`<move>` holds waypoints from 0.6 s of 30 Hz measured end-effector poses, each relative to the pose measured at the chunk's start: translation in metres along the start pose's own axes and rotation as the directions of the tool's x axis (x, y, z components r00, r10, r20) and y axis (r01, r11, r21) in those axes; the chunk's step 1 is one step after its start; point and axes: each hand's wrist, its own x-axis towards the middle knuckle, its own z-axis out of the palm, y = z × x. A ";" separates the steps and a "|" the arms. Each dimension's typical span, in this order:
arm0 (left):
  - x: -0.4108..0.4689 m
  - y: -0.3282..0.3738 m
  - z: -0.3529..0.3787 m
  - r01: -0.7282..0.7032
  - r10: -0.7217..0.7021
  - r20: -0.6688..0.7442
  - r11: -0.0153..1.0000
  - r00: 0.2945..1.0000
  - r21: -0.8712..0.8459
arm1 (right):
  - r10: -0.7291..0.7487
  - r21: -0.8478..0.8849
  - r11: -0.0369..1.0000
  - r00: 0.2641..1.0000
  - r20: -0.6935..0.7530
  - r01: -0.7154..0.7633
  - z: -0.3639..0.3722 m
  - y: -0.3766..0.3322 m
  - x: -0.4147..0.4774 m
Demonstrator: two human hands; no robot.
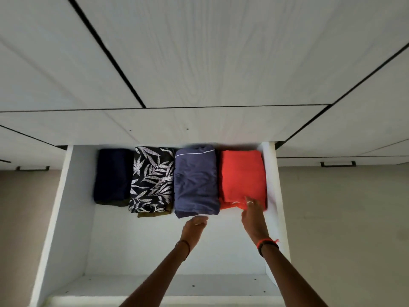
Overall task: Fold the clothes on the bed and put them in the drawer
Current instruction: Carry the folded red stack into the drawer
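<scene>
Four folded garments lie side by side across the back of the open white drawer [66,196]: a navy piece [112,173] on the left, then a dark leaf-print piece [151,178], a blue-grey piece [194,182] with thin white piping, and a red-orange piece [242,173] beside the right wall. Each touches its neighbour. An olive edge [152,214] shows under the leaf-print piece.

Both arms reach into the drawer from below. The left hand [194,224] hangs just in front of the blue-grey piece with fingers loosely bent and holding nothing; blur hides whether it touches the cloth. The right hand [252,211] rests fairly straight fingers on the near edge of the red-orange piece, and a ring [250,202] shows on one finger. A dark band [184,247] circles the left wrist, and an orange thread [267,241] circles the right.

White cabinet fronts [199,52] rise behind the drawer.
</scene>
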 end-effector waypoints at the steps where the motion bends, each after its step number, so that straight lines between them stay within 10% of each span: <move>1: -0.013 -0.014 -0.015 0.018 -0.020 -0.045 0.999 0.999 -0.046 | 0.030 0.033 0.999 0.999 0.032 -0.031 0.000 0.000 -0.019; 5: -0.067 -0.065 -0.075 0.131 -0.283 -0.322 0.898 0.904 -0.421 | 0.078 0.014 0.997 0.989 0.127 -0.080 0.004 0.005 -0.086; 9: -0.115 -0.113 -0.121 0.186 -0.332 -0.585 0.937 0.740 -0.296 | 0.055 -0.008 0.998 0.982 0.180 -0.055 0.017 -0.002 -0.144; 14: -0.157 -0.182 -0.142 0.500 -0.595 -0.409 0.803 0.692 -0.324 | 0.245 -0.017 0.969 0.965 -0.098 -0.248 0.038 0.007 -0.197; 18: -0.183 -0.198 -0.138 0.444 -0.653 -0.163 0.655 0.740 -0.612 | 0.425 0.174 0.901 0.887 -0.179 -0.396 0.046 0.012 -0.229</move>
